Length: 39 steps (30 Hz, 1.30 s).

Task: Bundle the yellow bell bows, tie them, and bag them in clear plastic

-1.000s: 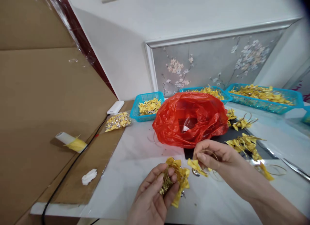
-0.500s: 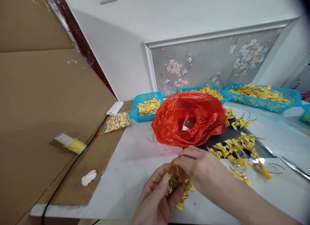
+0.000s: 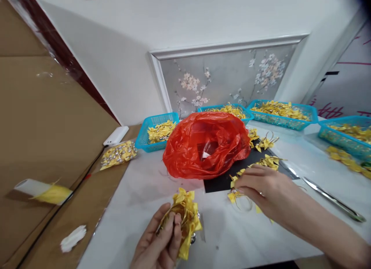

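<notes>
The left grip [image 3: 160,240] clasps bunched, satiny yellow bows [image 3: 189,212]. Just below the right grip [image 3: 268,188], whose closure I cannot tell, is a thin-looped bow [image 3: 232,197].

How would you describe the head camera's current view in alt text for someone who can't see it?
A person's left grip holds a bunch of yellow bows over a white table, while the right grip is at a single yellow bow. Beyond them sit a red plastic bag and blue baskets of yellow pieces.
</notes>
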{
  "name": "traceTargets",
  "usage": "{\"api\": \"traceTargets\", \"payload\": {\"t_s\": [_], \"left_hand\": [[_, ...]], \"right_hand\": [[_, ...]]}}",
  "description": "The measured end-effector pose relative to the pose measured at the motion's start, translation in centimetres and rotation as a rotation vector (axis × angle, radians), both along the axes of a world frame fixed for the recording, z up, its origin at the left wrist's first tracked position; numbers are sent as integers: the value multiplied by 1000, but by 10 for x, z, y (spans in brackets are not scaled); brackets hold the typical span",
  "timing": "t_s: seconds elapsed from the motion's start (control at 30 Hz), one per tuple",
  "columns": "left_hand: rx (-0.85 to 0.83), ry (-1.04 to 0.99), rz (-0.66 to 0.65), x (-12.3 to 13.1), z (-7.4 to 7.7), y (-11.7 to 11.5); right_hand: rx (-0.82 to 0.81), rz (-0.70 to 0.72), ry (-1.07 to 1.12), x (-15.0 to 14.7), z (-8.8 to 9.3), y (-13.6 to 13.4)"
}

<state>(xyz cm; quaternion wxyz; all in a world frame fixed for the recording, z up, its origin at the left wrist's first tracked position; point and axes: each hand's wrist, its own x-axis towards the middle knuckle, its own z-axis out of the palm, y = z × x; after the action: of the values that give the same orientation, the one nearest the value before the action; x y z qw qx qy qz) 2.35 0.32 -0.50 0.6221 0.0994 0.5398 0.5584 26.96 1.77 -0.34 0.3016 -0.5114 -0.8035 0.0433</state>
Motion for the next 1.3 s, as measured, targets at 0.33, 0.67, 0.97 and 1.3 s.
{"api": "traceTargets", "payload": {"t_s": [0.33, 0.67, 0.97, 1.3], "left_hand": [[37, -44, 3, 18, 6, 2], [60, -149, -88, 7, -4, -5], [146, -226, -310, 7, -12, -11], [148, -249, -445, 10, -11, -12]], "right_hand": [[243, -145, -424, -9, -57, -17], [191, 240, -307, -7, -3, -1], [283, 432, -169, -74, -6, -9], [279, 551, -45, -82, -25, -13]]}}
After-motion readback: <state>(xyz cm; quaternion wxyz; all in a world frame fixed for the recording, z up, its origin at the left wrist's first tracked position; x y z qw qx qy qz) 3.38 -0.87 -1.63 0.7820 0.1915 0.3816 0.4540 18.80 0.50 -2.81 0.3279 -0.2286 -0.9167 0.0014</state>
